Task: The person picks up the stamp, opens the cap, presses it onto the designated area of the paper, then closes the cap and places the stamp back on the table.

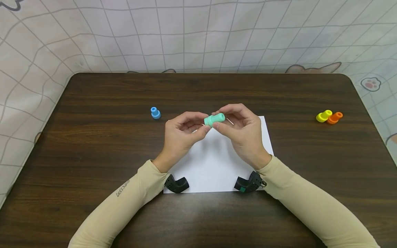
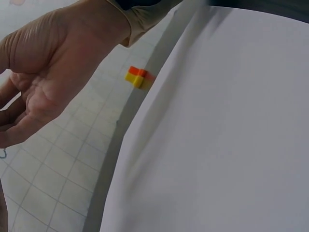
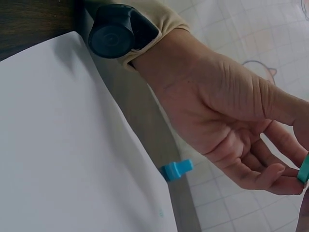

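A small teal stamp-like piece is held in the air over a white sheet of paper, seen in the head view. My left hand pinches its wider end between thumb and fingertips. My right hand grips its narrower end from the other side. In the right wrist view the left hand shows palm-up with curled fingers, and only an edge of the teal piece is in frame. The left wrist view shows the right hand's palm but not the piece.
A blue piece stands on the dark wooden table left of the paper. A yellow piece and an orange piece lie together at the right. Tiled cloth surrounds the table.
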A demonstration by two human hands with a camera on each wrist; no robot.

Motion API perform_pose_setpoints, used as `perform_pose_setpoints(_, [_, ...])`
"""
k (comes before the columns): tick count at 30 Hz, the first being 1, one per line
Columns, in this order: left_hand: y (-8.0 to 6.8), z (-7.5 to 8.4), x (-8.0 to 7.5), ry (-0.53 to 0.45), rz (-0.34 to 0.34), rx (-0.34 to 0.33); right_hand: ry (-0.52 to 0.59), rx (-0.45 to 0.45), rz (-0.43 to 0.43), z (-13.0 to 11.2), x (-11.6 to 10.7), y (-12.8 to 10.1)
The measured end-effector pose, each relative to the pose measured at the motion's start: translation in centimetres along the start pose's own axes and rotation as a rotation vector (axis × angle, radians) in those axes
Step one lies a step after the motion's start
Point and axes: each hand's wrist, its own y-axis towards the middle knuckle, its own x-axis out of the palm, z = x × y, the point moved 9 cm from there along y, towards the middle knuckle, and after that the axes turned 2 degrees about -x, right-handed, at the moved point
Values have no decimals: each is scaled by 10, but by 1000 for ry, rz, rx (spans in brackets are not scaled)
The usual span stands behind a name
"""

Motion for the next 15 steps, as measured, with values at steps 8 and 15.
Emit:
perform_pose_setpoints(8, [-1,4,2,20,-14,18,-36,-20,-15,-6,1,-1])
perform_pose_setpoints(15, [-4,5,-1,46,-18,13,-123,-71,-41,-13,2,0])
